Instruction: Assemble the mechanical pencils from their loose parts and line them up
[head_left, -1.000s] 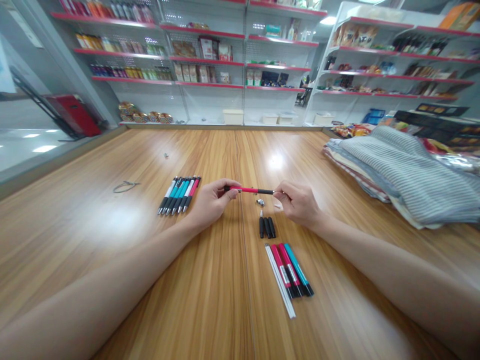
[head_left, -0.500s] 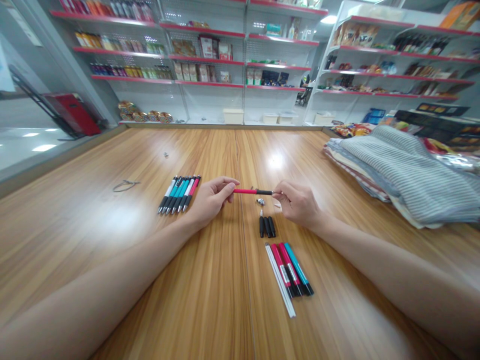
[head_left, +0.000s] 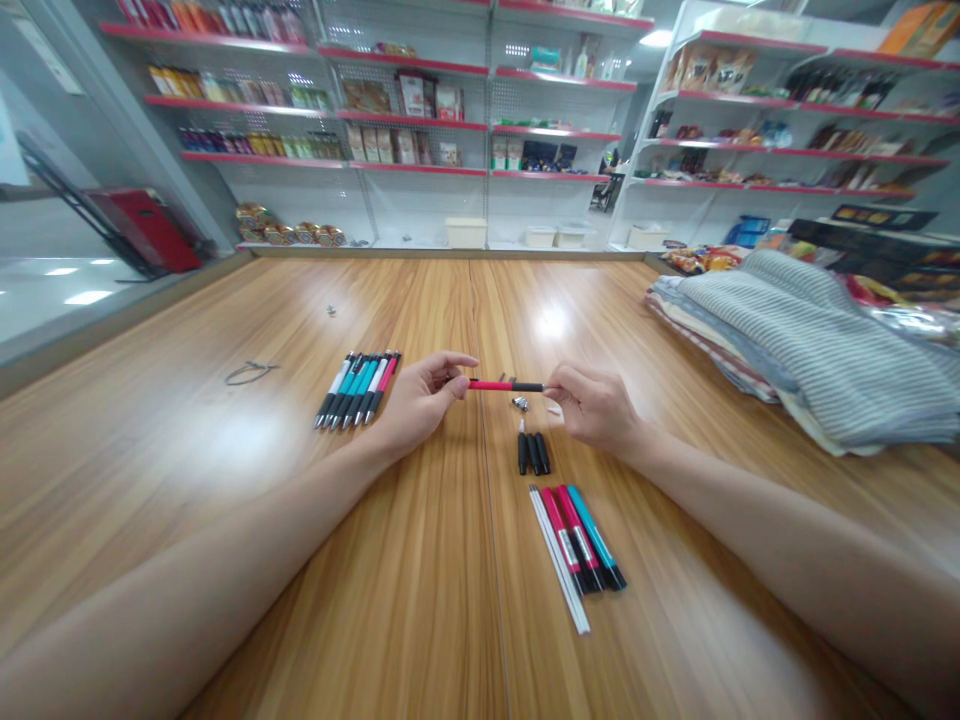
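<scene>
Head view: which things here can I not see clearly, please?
- Red-and-black pen barrel: right end hidden by the right hand's fingers.
- Small silver metal piece: too small to identify.
- White label on the red pen in the lower bundle: print too small to read.

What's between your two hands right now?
Head view: a red-and-black pen, pinched by the right hand, with a small metal pen part on the wooden table beneath it.

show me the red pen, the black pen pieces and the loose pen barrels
red pen [head_left: 511, 385], head view, where red meets black
black pen pieces [head_left: 534, 455], head view, middle piece
loose pen barrels [head_left: 576, 535], head view, a pink barrel
</scene>
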